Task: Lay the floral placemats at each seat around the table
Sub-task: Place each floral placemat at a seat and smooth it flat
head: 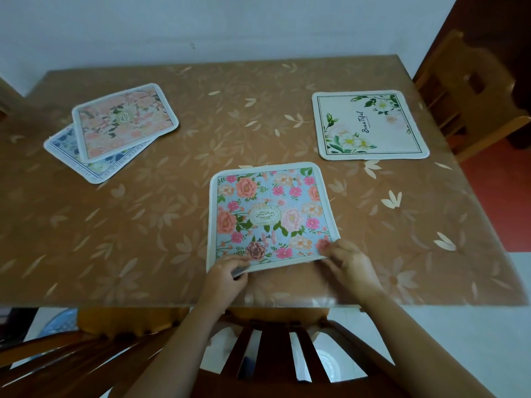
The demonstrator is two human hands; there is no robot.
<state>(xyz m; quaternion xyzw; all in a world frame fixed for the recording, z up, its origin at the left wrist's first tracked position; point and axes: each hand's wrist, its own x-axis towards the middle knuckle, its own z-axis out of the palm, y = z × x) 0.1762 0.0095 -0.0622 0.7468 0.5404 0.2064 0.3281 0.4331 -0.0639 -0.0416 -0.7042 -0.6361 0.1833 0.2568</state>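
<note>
Both hands pinch the near edge of a blue floral placemat (265, 215): left hand (227, 275) at its near-left corner, right hand (349, 261) at its near-right. It lies flat on the table (201, 254). Far right lies a white placemat (369, 124); far left, a pink placemat (125, 122) overlaps another (66, 147).

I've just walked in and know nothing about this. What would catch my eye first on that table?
Most likely the bright blue floral placemat at the near edge, pinched at its front corners by the left hand and right hand. Next, the white placemat with green leaves, far right by a wooden chair. At far left, a pink placemat lies overlapping a blue-and-white placemat.
</note>
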